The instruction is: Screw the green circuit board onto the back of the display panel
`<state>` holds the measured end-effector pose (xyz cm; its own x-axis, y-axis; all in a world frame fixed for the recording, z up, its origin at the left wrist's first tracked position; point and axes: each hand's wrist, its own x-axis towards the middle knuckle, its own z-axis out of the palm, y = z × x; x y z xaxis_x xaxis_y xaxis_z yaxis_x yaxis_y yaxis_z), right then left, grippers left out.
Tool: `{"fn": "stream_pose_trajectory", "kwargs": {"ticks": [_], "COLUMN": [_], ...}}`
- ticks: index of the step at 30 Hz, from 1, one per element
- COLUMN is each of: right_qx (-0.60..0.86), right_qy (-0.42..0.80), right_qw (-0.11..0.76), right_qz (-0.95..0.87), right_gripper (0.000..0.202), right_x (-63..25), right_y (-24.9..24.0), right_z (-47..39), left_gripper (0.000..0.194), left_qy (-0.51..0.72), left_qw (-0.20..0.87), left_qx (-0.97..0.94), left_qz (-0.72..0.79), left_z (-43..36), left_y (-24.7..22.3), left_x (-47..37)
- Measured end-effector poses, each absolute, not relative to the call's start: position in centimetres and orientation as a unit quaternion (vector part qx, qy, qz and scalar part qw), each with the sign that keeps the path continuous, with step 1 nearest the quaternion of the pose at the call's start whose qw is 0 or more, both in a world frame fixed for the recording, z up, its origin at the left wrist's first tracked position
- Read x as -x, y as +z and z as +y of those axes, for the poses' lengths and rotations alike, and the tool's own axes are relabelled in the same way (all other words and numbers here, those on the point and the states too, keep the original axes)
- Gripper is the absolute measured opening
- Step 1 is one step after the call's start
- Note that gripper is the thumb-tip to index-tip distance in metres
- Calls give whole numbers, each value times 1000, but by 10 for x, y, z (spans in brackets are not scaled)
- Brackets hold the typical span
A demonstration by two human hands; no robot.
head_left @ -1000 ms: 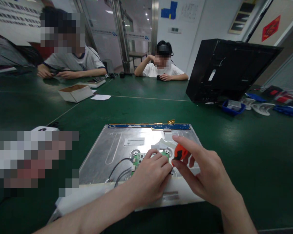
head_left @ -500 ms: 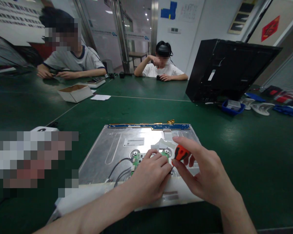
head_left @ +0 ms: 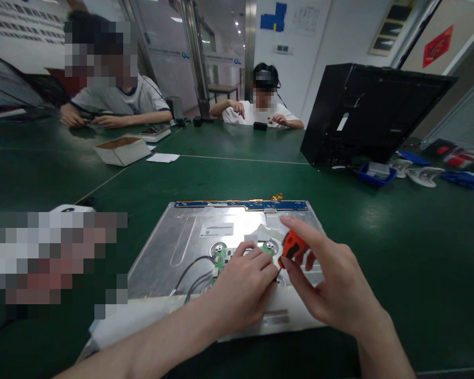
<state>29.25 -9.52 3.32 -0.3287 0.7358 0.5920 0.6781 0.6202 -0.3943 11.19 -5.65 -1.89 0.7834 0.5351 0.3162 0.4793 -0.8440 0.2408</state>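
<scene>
A metal display panel (head_left: pixel 189 231) lies flat on the table, with a blue circuit strip (head_left: pixel 221 205) along its far edge. My left hand (head_left: pixel 247 281) rests curled over a small green circuit board (head_left: pixel 223 256) on the panel, and its fingertips are hidden. Between the thumb and fingers of my right hand (head_left: pixel 327 273) is the orange and black handle of a screwdriver (head_left: pixel 294 245). Its thin shaft slants down beside my left hand; the tip is out of sight. Black cables (head_left: pixel 193 263) run from the board to the panel's near side.
A large black monitor housing (head_left: pixel 363 113) stands at the back right, near a blue tray (head_left: pixel 377 173) of small parts. A white box (head_left: pixel 122 151) and a paper sheet (head_left: pixel 163 157) lie at the back left. Two people (head_left: pixel 120 100) sit across the green table (head_left: pixel 229 176).
The orange screwdriver handle has turned a little in my right fingers. My left hand and the panel stay put. The person across the table has lowered a raised hand.
</scene>
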Motion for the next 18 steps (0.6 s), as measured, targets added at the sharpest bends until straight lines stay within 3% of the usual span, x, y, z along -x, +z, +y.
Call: {"fn": "stream_pose_trajectory", "kwargs": {"ticks": [10,18], "right_qx": [427,443], "right_qy": [7,63], "right_qw": [383,366], "right_qz": [-819,-816], "right_gripper": [45,58], "right_x": [-293,-292], "right_y": [32,33], "right_z": [-93,-95], "left_gripper": [9,11], "left_qy": [203,199], "left_qw": [64,67], "left_qx": [-939,-940], "left_qz": [269,269], "left_z": [-58,-56], "left_y": [-19,-19], "left_x": [-111,-112]}}
